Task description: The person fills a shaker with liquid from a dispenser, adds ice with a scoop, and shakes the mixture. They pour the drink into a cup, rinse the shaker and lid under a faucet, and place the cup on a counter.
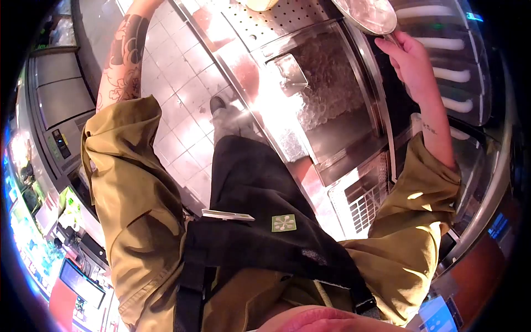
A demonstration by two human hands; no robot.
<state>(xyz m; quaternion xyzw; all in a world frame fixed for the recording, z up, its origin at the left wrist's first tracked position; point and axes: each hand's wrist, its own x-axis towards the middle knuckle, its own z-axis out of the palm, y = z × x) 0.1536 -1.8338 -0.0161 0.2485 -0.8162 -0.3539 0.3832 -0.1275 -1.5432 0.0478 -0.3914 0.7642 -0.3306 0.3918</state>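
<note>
Black apron [249, 188]: right up close, hanging beside the tabletop [240, 66].
Sunken basin [365, 74]: next out, a shiny container [290, 72] near its left edge.
Left forearm [124, 69]: stretched forward off the tabletop's left edge; hand out of shot, grip impossible to tell.
Right forearm [437, 127]: reaching forward, right of the basin, elbow bent.
Right hand [409, 63]: grip narrow, fingers closed around a handle.
Round pan [370, 15]: farthest, by the basin's far-right corner, pale shiny contents aboard.
Spill risk: a rolling wrist could tip it, weight sitting beyond that single-handed hold!
</note>
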